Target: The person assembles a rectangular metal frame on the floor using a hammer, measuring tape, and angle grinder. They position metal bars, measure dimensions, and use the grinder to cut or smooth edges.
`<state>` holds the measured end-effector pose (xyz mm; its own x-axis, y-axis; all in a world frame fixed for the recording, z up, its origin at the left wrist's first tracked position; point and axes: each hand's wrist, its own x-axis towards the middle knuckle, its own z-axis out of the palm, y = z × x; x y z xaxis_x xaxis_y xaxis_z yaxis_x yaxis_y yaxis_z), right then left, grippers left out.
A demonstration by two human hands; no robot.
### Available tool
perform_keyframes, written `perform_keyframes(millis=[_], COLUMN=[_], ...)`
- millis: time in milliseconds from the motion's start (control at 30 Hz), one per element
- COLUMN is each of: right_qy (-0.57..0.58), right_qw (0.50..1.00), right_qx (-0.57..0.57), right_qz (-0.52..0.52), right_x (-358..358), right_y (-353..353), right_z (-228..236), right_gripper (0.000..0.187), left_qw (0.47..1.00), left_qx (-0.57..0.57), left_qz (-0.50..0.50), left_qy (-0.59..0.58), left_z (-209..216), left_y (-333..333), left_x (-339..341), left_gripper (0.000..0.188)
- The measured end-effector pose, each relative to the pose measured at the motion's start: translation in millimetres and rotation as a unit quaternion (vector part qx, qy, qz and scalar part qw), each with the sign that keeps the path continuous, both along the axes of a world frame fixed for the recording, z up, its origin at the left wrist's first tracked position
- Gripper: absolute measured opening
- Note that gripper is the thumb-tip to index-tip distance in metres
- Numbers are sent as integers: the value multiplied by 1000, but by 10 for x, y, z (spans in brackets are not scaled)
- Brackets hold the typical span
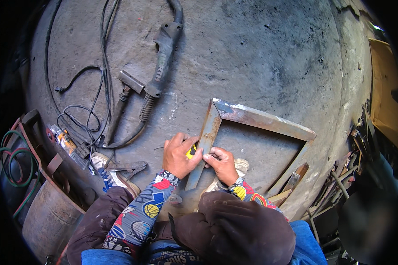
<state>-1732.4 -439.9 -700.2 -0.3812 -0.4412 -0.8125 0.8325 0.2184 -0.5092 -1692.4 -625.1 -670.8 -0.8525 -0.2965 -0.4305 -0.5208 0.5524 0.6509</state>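
Fingers of the left hand (176, 157) are wrapped round a yellow tape (191, 152), pressed to the left bar of the frame (263, 118), right of the torch (163, 59). Whether anything is pinched by the right hand (224, 167) cannot be told. Ideally, the tape should be kept square to the bar.

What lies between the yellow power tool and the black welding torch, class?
In the head view, a hammer and thin black cables lie between the power tool and the welding torch.
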Motion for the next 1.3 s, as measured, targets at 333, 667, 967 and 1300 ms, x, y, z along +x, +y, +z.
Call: perform_keyframes(millis=[333,667,967,1300], right_qy=[-55,-36,-25,-9], right_qw=[998,999,999,998], right_qx=[-11,-29,-32,-51], right_qz=[22,-12,-18,-26], right_x=[-63,-20,4,15], right_y=[3,-12,4,0], right_z=[-11,19,-9,34], right_gripper=[13,16,14,20], left_qw=[1000,1000,1000,1000], left_qx=[-3,6,2,2], left_qz=[0,5,-11,-21], left_qy=[13,27,0,-6], left_z=[-12,-8,-13,27], left_y=[19,0,-19,-53], left_x=[-16,-8,-3,-20], left_gripper=[34,35,37,41])
